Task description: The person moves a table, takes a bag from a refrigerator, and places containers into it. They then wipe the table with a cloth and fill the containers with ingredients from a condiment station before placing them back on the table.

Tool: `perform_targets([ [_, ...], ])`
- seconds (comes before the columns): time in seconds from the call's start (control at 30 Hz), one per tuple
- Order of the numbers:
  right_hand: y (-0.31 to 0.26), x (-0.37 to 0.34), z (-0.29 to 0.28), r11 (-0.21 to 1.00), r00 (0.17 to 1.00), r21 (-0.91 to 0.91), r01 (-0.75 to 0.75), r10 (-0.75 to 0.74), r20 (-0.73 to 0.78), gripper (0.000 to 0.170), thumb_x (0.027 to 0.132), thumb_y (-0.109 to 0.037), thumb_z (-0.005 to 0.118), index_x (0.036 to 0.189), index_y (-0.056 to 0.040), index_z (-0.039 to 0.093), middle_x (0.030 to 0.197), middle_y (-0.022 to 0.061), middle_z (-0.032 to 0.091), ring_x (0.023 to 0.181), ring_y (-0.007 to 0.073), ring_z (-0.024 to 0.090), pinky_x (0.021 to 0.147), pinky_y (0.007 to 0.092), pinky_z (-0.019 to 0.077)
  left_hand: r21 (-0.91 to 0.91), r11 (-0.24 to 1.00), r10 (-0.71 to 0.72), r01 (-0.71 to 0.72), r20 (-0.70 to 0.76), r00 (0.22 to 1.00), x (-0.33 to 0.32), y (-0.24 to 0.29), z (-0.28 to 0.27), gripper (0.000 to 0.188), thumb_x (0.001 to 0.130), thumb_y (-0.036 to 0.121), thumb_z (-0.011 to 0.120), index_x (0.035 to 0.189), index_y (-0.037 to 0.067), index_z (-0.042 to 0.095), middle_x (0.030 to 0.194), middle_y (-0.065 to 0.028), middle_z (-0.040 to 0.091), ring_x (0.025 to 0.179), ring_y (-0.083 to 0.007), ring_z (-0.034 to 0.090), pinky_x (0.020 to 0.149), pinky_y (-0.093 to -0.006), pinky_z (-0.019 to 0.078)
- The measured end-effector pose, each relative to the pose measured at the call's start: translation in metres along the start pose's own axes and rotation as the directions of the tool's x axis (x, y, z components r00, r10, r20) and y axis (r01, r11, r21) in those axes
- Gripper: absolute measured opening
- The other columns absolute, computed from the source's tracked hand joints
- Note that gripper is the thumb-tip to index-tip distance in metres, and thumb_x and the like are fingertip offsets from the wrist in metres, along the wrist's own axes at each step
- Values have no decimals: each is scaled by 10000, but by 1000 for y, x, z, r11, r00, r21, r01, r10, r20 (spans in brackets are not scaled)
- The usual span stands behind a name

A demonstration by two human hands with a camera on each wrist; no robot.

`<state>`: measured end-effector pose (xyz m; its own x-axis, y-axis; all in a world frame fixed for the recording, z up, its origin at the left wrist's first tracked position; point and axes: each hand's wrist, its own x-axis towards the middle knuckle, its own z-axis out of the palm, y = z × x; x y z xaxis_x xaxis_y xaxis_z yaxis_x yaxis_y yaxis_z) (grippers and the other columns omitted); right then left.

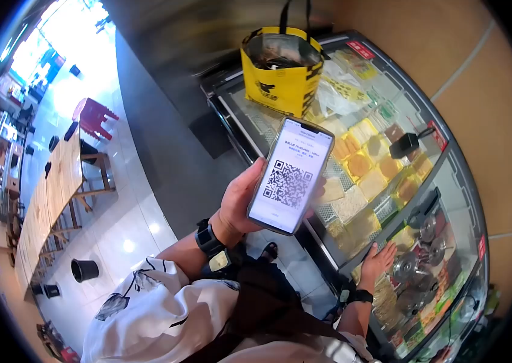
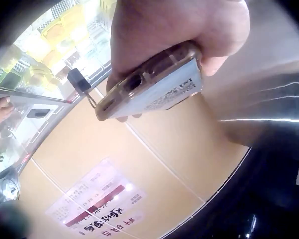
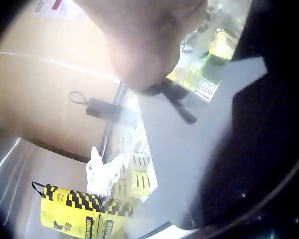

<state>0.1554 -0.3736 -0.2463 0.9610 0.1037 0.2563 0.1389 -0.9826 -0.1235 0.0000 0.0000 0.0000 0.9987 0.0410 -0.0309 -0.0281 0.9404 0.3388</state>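
Observation:
My left hand [image 1: 239,196] grips a phone [image 1: 286,175] in a clear case, its lit screen showing a QR code. In the left wrist view, the hand [image 2: 174,30] is curled round the phone [image 2: 149,82], which appears edge-on. Lower right in the head view, my right hand [image 1: 379,260] lies with extended fingers over the glass display case [image 1: 428,104], above packed food and clear lids; whether it touches the glass cannot be told. The right wrist view shows this hand [image 3: 144,45] blurred, its fingertips hidden.
A yellow bag [image 1: 277,85] stands on the case's far end, beside a white plastic bag [image 1: 333,97]. A black device [image 1: 404,146] lies on the glass. To the left are a long wooden table [image 1: 50,206], red stools [image 1: 91,116] and a black bin [image 1: 84,270].

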Motion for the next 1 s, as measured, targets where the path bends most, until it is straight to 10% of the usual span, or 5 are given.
perform_targets([
  [0.17, 15, 19, -35, 998, 993, -43, -39, 44, 111, 581, 869, -386, 477, 1308, -28, 346, 1380, 196, 278, 1267, 346, 268, 1033, 426, 217, -189, 977, 110, -98, 52, 993, -33, 25, -18, 683, 868, 486, 397, 1369, 52, 233, 1333, -264, 309, 1198, -387, 377, 899, -534, 384],
  [0.43, -248, -43, -49, 725, 895, 605, 328, -444, 47, 546, 853, -221, 516, 1299, 30, 327, 1364, 245, 270, 1255, 374, 273, 1045, 431, 199, -155, 904, 385, -399, -115, 916, -118, 127, -52, 724, 818, 557, 414, 1354, 86, 291, 1266, -244, 389, 1115, -361, 444, 842, -452, 394],
  [0.67, -485, -90, -85, 321, 410, 797, 512, -907, 101, 513, 819, -165, 548, 1267, 2, 364, 1324, 198, 344, 1227, 348, 323, 1018, 407, 260, -242, 777, 577, -581, -97, 811, -204, 235, -102, 760, 829, 588, 392, 1350, 49, 268, 1251, -243, 400, 1135, -372, 444, 925, -498, 379],
  [1.0, -671, -142, -39, 304, 270, 822, 482, -944, 190, 486, 810, -165, 564, 1238, 5, 408, 1216, 204, 456, 1134, 348, 428, 960, 382, 341, -259, 634, 744, -728, -49, 666, -318, 381, -185, 656, 853, 442, 432, 1346, 37, 277, 1308, -233, 361, 1175, -369, 408, 1016, -515, 275],
])
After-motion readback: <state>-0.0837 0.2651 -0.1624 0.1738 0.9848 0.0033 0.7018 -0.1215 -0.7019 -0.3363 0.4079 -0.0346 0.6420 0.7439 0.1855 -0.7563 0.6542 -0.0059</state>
